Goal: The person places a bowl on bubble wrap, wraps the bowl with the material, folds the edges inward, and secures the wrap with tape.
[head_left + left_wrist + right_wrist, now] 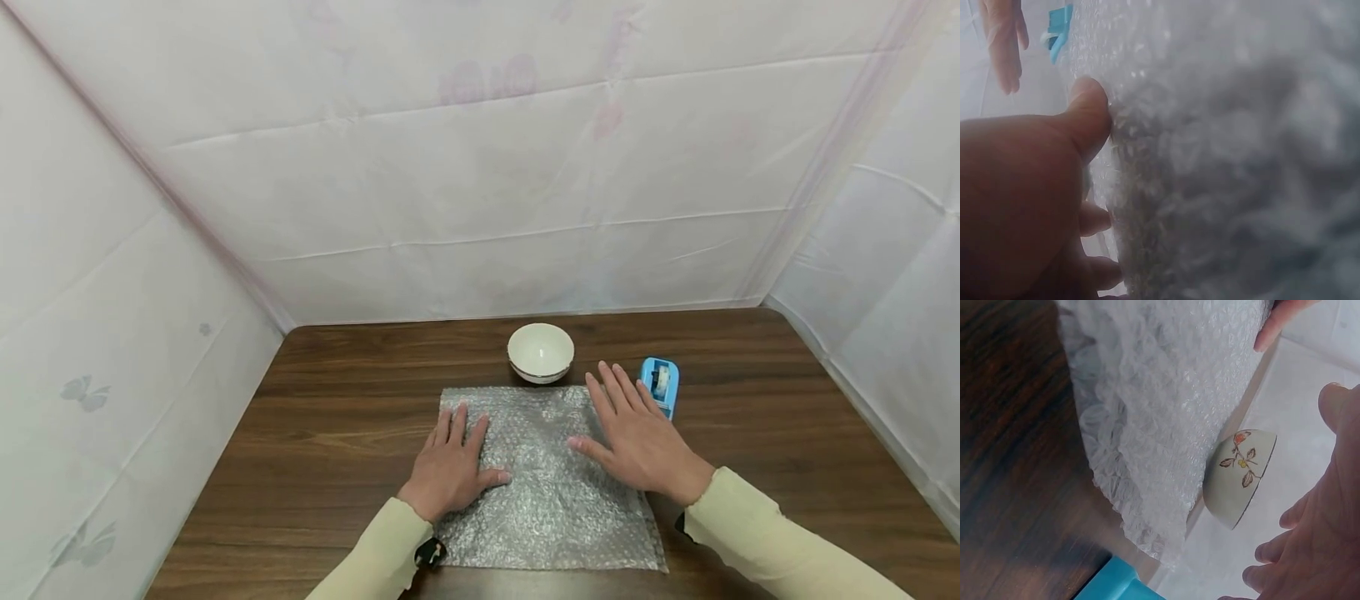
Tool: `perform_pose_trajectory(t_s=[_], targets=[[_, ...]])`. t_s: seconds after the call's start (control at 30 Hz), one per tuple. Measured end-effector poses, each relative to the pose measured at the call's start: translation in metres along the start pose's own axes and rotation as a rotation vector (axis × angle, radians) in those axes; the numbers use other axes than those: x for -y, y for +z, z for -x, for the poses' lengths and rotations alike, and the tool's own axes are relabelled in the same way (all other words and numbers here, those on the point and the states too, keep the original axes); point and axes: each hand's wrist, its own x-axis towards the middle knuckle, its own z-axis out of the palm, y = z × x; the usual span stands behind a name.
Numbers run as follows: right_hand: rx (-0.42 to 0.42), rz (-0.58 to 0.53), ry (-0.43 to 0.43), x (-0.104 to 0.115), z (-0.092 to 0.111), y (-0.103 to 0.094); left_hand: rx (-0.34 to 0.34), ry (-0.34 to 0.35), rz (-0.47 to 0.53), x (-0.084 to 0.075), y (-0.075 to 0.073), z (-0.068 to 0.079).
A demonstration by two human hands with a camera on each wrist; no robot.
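Note:
A sheet of clear bubble wrap (551, 508) lies flat on the table. My left hand (450, 471) rests on its left side, fingers spread, with the thumb pointing inward across the bubbles. Over the right side is my right hand (645, 446), its fingers straight; the right wrist view shows a gap between this hand (1316, 531) and the sheet. Just beyond the wrap's far edge stands a white bowl (540, 352), upright, with a flower pattern on its outside. Beside my right fingertips is a blue tape dispenser (671, 375), partly hidden behind that hand.
The dark wooden table (330, 450) has rounded far corners. White sheeting (480, 183) with faint prints hangs behind it and along both sides. Dark bands show at both wrists, below pale yellow sleeves (765, 533).

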Motion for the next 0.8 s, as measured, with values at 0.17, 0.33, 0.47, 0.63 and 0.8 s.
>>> perform_pose_trajectory(t_s=[0.17,0.33,0.47,0.63,0.8], targets=[[-0.006,0.012,-0.003,-0.002,-0.003,-0.003,-0.013,0.004,-0.016,0.000,0.000,-0.002],[-0.012,0.024,0.000,-0.003,-0.005,-0.005,-0.015,0.008,-0.025,0.000,0.001,-0.003],[-0.017,0.034,0.002,-0.003,-0.007,-0.006,-0.003,0.002,-0.023,0.001,0.003,-0.003],[-0.018,0.036,0.003,-0.004,-0.011,-0.009,-0.001,-0.004,-0.026,0.003,0.005,-0.003],[-0.043,0.050,-0.011,-0.007,-0.018,-0.013,-0.010,0.002,-0.027,0.003,0.006,-0.003]])
